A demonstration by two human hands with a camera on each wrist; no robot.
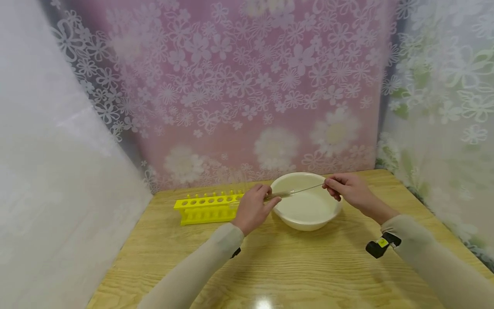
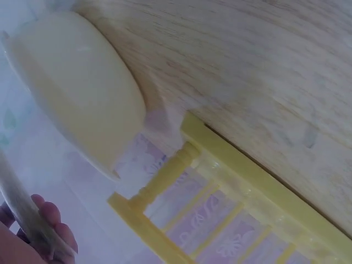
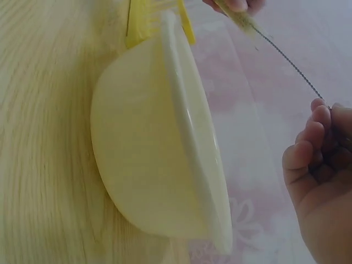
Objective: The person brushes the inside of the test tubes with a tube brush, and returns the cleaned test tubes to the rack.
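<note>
My left hand [image 1: 255, 207] grips a clear test tube [image 1: 278, 195] held nearly level over the left rim of a cream basin [image 1: 306, 225]. Bristles of a test tube brush [image 3: 237, 17] sit at the tube's mouth end, and its twisted wire handle [image 3: 291, 63] runs out to the right. Thumb and fingertips of my right hand [image 1: 350, 191] pinch the end of that wire above the basin's right side. In the left wrist view, the fingers [image 2: 52, 217] curl round the tube. How deep the brush reaches is hidden by the left hand.
A yellow test tube rack [image 1: 208, 210] with round holes and a row of pegs stands left of the basin. Faint clear tubes [image 1: 233, 178] seem to stand at its back right. Patterned curtains [image 1: 247, 86] enclose the wooden table [image 1: 293, 266] at the back and sides.
</note>
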